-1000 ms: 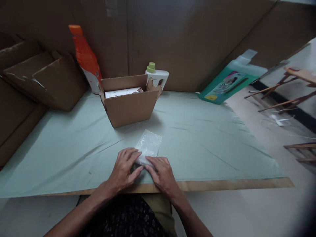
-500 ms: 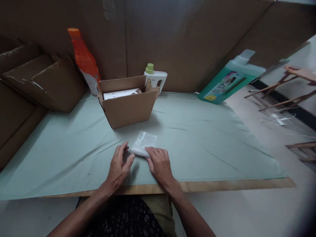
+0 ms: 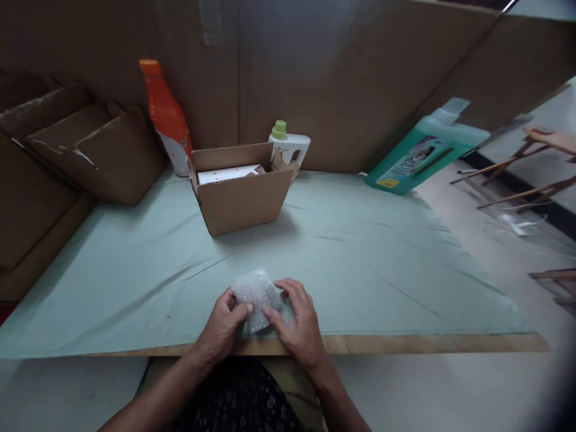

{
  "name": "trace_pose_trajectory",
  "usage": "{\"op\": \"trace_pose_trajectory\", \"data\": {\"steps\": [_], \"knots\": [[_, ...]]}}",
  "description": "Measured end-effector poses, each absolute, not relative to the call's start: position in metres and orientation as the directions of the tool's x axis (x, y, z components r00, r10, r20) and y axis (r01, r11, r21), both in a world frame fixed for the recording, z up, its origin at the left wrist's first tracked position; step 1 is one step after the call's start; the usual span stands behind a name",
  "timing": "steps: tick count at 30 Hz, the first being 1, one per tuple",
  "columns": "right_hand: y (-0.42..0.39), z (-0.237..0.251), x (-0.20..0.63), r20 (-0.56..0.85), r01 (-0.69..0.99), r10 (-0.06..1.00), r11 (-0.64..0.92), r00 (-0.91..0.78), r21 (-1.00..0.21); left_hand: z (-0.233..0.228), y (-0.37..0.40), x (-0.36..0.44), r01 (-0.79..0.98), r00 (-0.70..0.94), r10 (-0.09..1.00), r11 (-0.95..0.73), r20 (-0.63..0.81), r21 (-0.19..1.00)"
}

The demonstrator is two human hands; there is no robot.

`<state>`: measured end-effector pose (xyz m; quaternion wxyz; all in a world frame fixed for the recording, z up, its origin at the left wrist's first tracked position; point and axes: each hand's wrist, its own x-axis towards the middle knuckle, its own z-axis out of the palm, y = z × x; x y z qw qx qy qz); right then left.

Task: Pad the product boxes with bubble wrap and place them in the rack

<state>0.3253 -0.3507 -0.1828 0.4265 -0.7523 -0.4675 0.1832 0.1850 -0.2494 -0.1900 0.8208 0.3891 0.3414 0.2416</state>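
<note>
A small bundle of clear bubble wrap [image 3: 254, 293] is held between both of my hands near the table's front edge. My left hand [image 3: 224, 327] grips its left side with thumb and fingers. My right hand [image 3: 297, 321] curls around its right side. What the wrap encloses is hidden. Behind it stands an open cardboard box [image 3: 241, 198] with a white flat item [image 3: 227, 174] inside.
A pale green sheet [image 3: 382, 252] covers the table. An orange bottle [image 3: 167, 117] and a white bottle with a green cap [image 3: 288, 143] stand behind the box. A teal jug [image 3: 423, 155] leans at the back right. Folded cardboard [image 3: 96, 150] lies at the left.
The bubble wrap lay flat under my fingers; now both hands have pulled it nearer and bunched it up into a bundle held between them.
</note>
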Motion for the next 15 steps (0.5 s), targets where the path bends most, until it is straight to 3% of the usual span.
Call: {"op": "trace_pose_trajectory", "data": {"steps": [3,5,9,12,15], "knots": [[-0.348,-0.175,0.339,-0.023,0.297,0.919,-0.151,0.393,-0.943,-0.182,-0.242,0.179,0.077,0.752,0.597,0.338,-0.278,0.938],[-0.344,-0.168,0.343,-0.115,0.211,0.96,-0.171,0.255,-0.962,-0.178,-0.239,0.177,0.176,0.801,0.546,0.174,-0.244,0.969],[-0.333,-0.159,0.342,-0.229,0.282,0.956,-0.274,0.185,-0.919,-0.182,-0.237,0.174,0.277,0.815,0.534,-0.02,-0.224,0.961],[-0.328,-0.158,0.342,-0.237,0.34,0.959,-0.278,0.157,-0.898,-0.183,-0.229,0.169,0.306,0.849,0.488,-0.147,-0.2,0.94],[-0.326,-0.159,0.352,-0.133,0.485,0.976,-0.203,0.174,-0.85,-0.165,-0.207,0.169,0.209,0.891,0.454,-0.415,0.002,0.885]]}}
